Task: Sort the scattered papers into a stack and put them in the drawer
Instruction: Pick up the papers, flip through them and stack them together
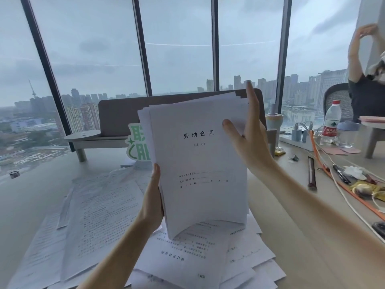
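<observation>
I hold a stack of white papers [198, 163] upright above the desk, its bottom edge curling near the sheets below. My left hand [153, 203] grips the stack's lower left edge. My right hand [248, 138] lies against the upper right edge with fingers straight and thumb on the front sheet. More scattered papers [100, 215] lie flat on the desk to the left and under the stack [198, 257]. No drawer is in view.
A grey monitor stand [116, 122] and a green sign [138, 142] stand behind the papers. To the right are a water bottle [331, 122], a power strip [298, 138], an orange cable [343, 190], pens and clutter. Another person sits at the far right [366, 80].
</observation>
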